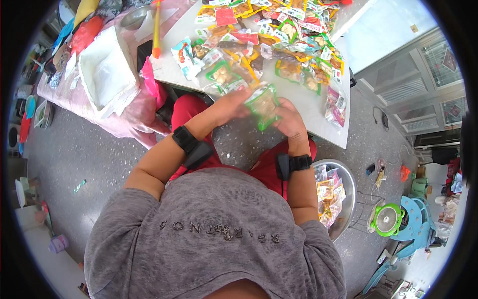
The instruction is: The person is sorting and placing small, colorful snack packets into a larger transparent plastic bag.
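Observation:
A green-edged clear food packet (264, 104) is held over the table's near edge, blurred by motion, with pale brown pieces showing inside. My right hand (290, 117) grips its right side. At its upper left edge is my left hand (234, 105), also blurred; its fingertips are partly lost against the packet, so its grip is unclear. Just beyond, another green-edged packet (223, 74) lies on the white table (317, 116). A large heap of sealed snack packets (276, 33) in yellow, green and red covers the table's far part. One purple-and-clear packet (336, 106) lies apart near the right edge.
Beside my right thigh stands a metal basin (349, 198) containing packets. To the left, a white foam box (108, 69) rests on pink cloth (71, 99), near a yellow-orange stick (156, 31). A green fan (388, 219) and blue chair (414, 220) stand at right.

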`<state>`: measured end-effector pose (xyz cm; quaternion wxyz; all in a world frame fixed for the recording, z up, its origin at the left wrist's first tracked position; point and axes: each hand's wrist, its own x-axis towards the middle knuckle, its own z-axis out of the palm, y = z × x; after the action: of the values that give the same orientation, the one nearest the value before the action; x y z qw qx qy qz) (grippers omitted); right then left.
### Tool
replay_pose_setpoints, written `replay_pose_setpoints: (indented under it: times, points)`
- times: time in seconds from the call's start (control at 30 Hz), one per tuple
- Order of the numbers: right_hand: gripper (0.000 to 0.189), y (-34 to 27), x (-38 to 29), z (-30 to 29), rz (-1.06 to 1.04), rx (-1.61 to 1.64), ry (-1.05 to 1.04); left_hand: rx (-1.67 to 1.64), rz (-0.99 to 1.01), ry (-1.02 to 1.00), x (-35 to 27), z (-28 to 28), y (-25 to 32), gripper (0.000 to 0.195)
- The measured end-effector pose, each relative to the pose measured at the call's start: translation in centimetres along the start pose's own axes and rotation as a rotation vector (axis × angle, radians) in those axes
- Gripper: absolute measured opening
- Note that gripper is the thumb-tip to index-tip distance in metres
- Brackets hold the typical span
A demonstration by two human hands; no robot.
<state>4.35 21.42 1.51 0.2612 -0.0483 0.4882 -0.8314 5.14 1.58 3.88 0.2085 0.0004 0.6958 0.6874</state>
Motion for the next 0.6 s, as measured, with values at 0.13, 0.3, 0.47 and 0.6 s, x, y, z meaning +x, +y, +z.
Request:
replay_pose_setpoints:
  times: [0.13,0.3,0.47,0.6]
  points:
    - [0.022,0.2,-0.3,0.9,0.125,-0.088,-0.046,-0.719,-0.079,-0.285,-1.7,0.8,-0.4,0.035]
    - [0.028,0.8,-1.1,0.7,0.224,-0.329,0.042,-0.034,0.11,0.001,-0.1,-0.8,-4.0,0.02]
    - [0.033,3.7,-1.1,1.7,-0.011,0.184,0.019,0.214,0.301,0.23,-0.2,0.3,-4.0,0.015]
    - [0.03,4.3,-1.5,1.8,-0.011,0.124,0.162,-0.004,0.192,0.166,-0.4,0.4,-3.9,0.016]
